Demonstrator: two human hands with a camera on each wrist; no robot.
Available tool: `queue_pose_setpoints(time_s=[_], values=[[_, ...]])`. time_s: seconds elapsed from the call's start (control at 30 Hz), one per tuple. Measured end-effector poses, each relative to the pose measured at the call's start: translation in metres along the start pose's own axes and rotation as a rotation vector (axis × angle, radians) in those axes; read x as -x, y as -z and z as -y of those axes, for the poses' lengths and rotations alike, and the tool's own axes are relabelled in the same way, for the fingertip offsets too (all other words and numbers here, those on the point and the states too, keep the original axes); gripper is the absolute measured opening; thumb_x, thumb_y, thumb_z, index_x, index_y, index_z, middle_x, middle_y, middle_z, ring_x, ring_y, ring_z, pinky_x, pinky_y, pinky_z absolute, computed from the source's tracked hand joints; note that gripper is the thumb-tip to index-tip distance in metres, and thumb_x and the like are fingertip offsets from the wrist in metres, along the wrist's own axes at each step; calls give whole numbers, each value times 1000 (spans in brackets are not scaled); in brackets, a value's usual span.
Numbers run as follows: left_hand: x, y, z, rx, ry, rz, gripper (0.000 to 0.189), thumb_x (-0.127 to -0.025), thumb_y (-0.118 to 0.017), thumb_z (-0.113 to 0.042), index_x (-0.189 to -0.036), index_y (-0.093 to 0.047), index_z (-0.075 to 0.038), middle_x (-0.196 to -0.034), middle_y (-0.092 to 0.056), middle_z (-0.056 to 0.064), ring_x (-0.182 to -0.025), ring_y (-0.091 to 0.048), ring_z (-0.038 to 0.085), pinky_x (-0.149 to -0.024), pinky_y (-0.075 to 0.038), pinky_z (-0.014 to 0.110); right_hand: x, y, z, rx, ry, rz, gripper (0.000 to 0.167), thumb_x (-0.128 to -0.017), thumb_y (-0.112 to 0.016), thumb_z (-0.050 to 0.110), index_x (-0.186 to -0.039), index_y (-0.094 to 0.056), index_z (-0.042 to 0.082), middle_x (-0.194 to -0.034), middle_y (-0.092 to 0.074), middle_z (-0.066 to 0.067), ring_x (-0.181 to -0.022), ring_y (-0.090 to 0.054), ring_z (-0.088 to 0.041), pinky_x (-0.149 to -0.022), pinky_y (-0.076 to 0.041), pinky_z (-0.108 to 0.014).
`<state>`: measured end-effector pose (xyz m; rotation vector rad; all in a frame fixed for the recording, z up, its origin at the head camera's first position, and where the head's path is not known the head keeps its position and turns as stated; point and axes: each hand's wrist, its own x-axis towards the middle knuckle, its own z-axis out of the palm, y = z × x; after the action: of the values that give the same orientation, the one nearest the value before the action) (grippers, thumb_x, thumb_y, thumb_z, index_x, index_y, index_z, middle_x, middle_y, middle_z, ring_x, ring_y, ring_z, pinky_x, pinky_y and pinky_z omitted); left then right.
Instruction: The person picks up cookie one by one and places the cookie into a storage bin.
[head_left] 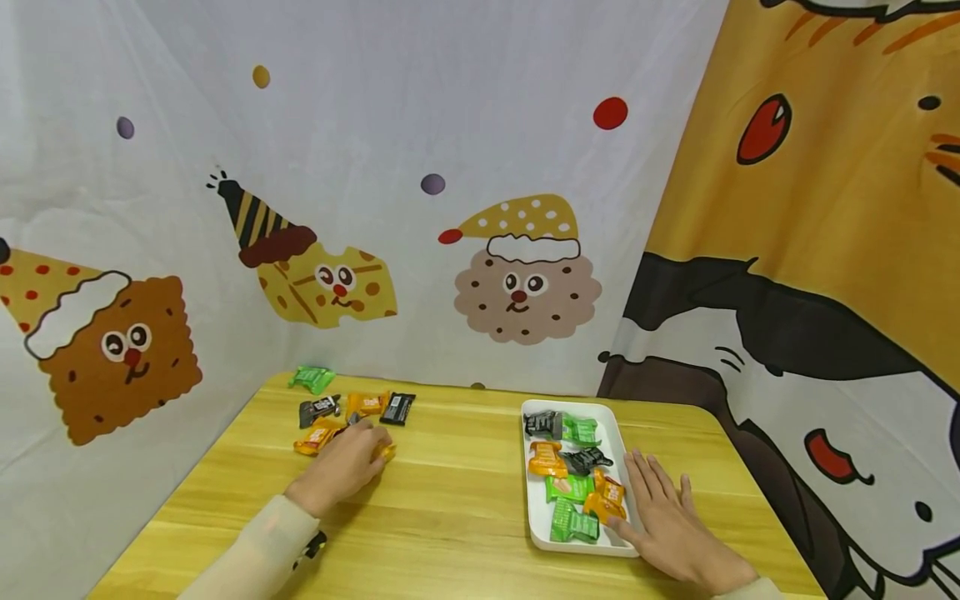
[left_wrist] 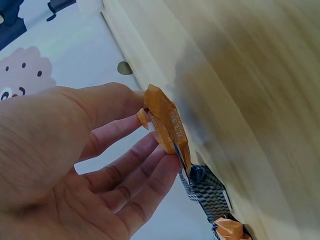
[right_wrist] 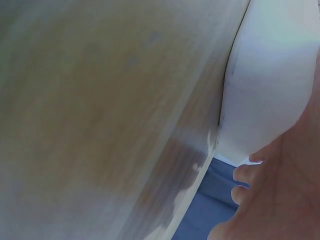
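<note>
My left hand (head_left: 341,468) is over the left part of the table, its thumb and fingers pinching an orange-wrapped candy (left_wrist: 167,122). Just past it in the left wrist view lie a black checkered candy (left_wrist: 207,190) and another orange candy (left_wrist: 232,229). The right hand (head_left: 671,525) lies with straight fingers along the right side of a white tray (head_left: 537,525), thumb over its rim. In the tray are several wrapped candies, among them a green one (head_left: 574,522), an orange one (head_left: 547,459) and a black one (head_left: 587,460).
Around the left hand lie more candies: a green one (head_left: 312,379) at the far left corner, a black one (head_left: 320,410), an orange one (head_left: 367,404) and another black one (head_left: 397,408). A printed curtain (head_left: 420,100) hangs behind the wooden table (head_left: 450,500).
</note>
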<state>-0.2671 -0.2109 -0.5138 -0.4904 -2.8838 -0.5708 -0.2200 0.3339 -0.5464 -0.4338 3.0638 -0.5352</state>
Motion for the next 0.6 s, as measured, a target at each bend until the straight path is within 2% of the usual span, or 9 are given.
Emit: queue_pose_setpoints(time_s=[0.2,0.6], values=[[-2,0,-10,-16,-8,-12,16,-101,-91,-9,-116,-85,-7,-102,-73,5,-80,-57,11,-71,-57,31,0,0,0,4,4,-2,110,-109,-70,70,-183,-28,0,-192,-21,-29,-176,-19,-61,-128,-3,-98],[-3,-5,-26,-117,-122,-82,20,-100,-92,-6,-117,-82,-6,-106,-73,9,-90,-70,19,-74,-67,35,0,2,2,25,8,-13,110,-109,-71,70,-182,-30,-1,-192,-24,-29,-175,-21,-60,-129,-6,-98]])
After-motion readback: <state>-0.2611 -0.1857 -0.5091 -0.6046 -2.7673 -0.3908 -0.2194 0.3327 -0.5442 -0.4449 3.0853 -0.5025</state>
